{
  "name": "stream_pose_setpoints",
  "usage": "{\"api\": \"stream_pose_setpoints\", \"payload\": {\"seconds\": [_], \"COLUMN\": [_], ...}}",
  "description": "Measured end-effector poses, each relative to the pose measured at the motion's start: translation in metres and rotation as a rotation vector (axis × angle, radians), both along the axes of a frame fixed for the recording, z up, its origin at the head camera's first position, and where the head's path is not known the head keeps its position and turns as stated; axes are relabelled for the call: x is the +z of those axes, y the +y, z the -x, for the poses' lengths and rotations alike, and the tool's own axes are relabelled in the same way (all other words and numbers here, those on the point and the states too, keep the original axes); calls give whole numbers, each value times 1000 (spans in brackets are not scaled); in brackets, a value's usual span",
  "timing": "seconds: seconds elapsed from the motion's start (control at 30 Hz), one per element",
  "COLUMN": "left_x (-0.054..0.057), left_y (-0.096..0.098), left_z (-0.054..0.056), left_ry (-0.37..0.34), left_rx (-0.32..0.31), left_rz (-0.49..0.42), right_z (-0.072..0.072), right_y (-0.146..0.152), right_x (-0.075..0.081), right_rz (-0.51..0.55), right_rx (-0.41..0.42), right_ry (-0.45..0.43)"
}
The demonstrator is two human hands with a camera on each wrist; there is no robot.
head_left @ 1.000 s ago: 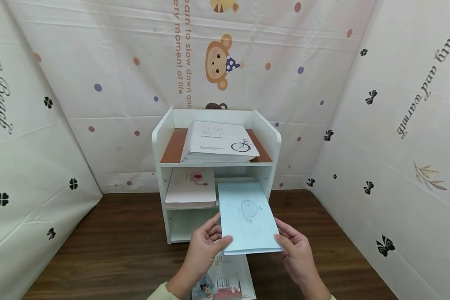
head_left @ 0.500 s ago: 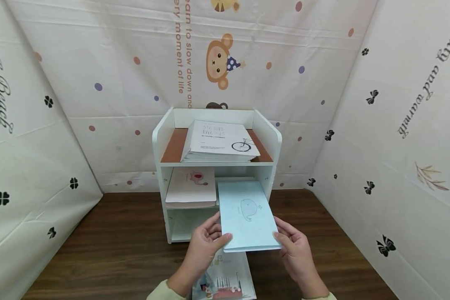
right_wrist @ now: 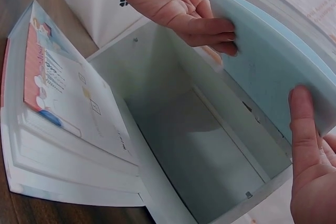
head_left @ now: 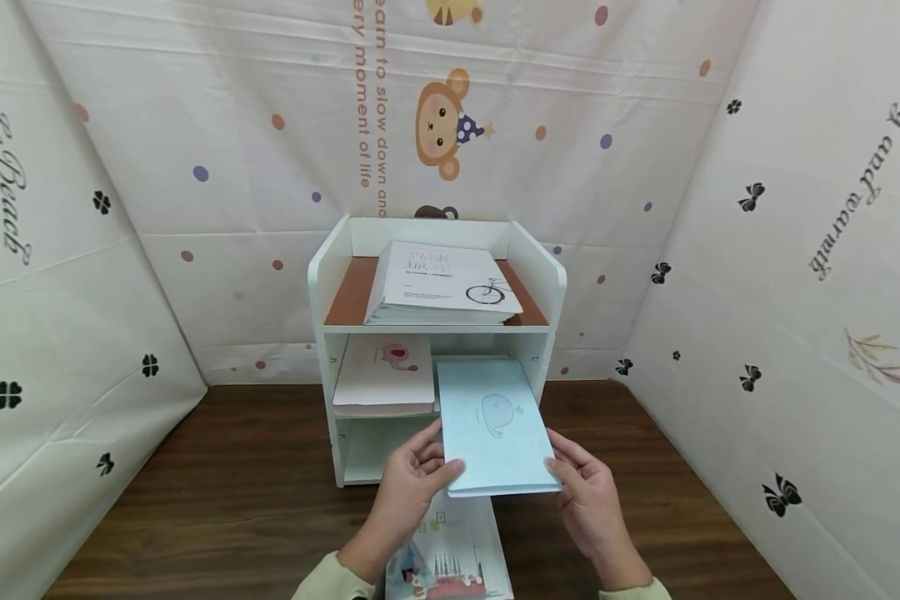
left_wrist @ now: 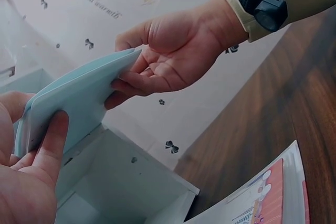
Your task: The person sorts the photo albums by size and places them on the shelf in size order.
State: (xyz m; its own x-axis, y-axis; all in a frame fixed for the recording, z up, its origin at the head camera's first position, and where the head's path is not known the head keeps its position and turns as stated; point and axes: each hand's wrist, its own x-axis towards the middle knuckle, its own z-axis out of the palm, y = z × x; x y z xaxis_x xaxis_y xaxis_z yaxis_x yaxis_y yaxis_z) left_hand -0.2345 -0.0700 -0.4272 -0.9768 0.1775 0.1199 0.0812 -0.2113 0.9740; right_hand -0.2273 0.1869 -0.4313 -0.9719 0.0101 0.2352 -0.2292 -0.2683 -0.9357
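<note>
A light blue notebook [head_left: 498,425] with a whale drawing is held between both hands, its far end at the middle shelf of a white rack [head_left: 557,283]. My left hand [head_left: 412,483] pinches its left edge, thumb on the cover and fingers beneath. On the opposite edge my right hand [head_left: 588,500] grips it the same way. Both wrist views show fingers spread under the notebook [left_wrist: 79,98]. Beside it on that shelf lies a white notebook [head_left: 382,379] with a red elephant. Below the held notebook, a stack of books [head_left: 457,550] with a colourful cover lies on the table.
On the rack's brown top board [head_left: 342,304] rests a thick pile of white books [head_left: 442,283] with a bicycle print. The lower compartment [right_wrist: 184,145] has bare walls. Printed cloth [head_left: 232,167] encloses the dark wooden table [head_left: 232,483] at the back and sides.
Both hands have moved slightly forward with the blue notebook, so its near edge sits a little closer to the rack. The grip looks the same, and the other books have stayed put.
</note>
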Motion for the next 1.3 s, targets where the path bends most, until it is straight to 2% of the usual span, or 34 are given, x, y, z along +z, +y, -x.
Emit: {"api": "stream_pose_setpoints", "payload": {"seconds": [0.3, 0.73, 1.07, 1.3], "left_x": [-3, -1, -5, -8], "left_y": [-1, 1, 3, 4], "left_z": [7, 12, 18, 19], "left_ry": [-7, 24, 50, 64], "left_rx": [-1, 25, 64, 104], "left_rz": [0, -6, 7, 26], "right_z": [8, 15, 21, 24], "right_y": [-1, -3, -4, -5], "right_x": [-1, 2, 0, -2], "right_rz": [42, 11, 12, 0], "right_rx": [24, -7, -37, -45], "right_ry": [1, -59, -97, -69]}}
